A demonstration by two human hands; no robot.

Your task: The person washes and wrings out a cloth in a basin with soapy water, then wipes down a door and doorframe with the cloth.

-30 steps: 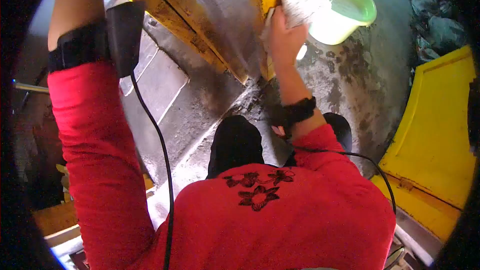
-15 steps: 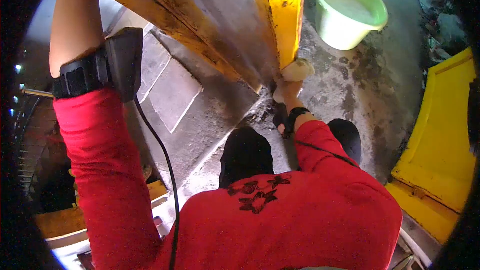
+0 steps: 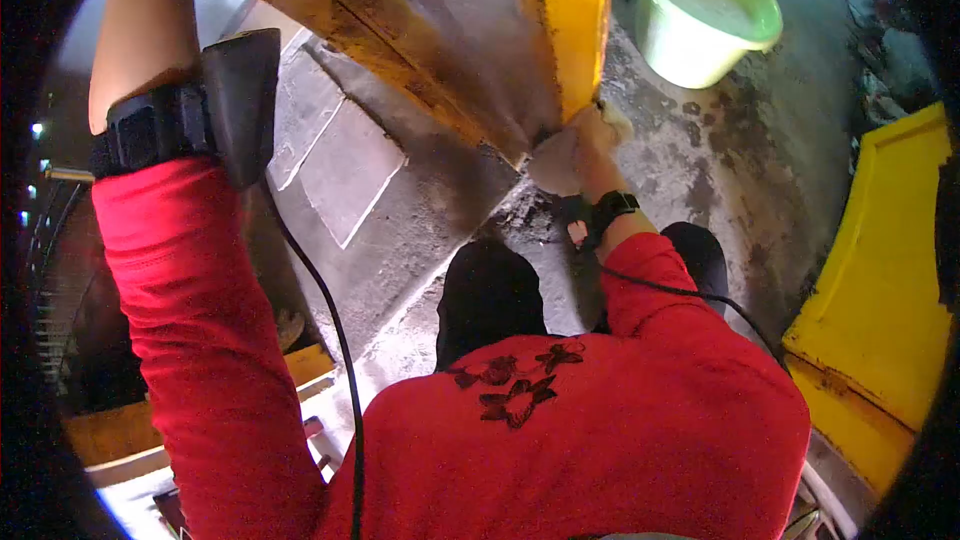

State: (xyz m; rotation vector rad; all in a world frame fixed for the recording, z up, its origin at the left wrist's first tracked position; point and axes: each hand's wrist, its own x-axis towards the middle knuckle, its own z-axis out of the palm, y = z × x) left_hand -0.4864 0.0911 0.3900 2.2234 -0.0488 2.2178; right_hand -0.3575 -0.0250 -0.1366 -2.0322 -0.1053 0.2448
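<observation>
My right hand (image 3: 597, 145) is closed on a pale cloth (image 3: 556, 163) at the bottom corner of a yellow door-like panel (image 3: 572, 25). Part of the cloth hangs to the left of the hand, beside the panel's lower end. The fingers are partly hidden and blurred. My left forearm reaches up along the left side, and its hand lies beyond the top edge of the view. A light green bucket (image 3: 690, 45) with cloudy liquid in it stands on the floor to the right of the panel.
Another yellow panel (image 3: 875, 270) stands at the right. Plastic bags (image 3: 905, 60) lie at the upper right. A black cable (image 3: 335, 325) hangs from a dark device (image 3: 240, 105) by my left arm. Floor tiles (image 3: 350, 175) and a raised edge lie at centre left.
My right hand has come down with the cloth from beside the bucket to the panel's bottom corner. In the last half second the cloth has shifted slightly at that corner.
</observation>
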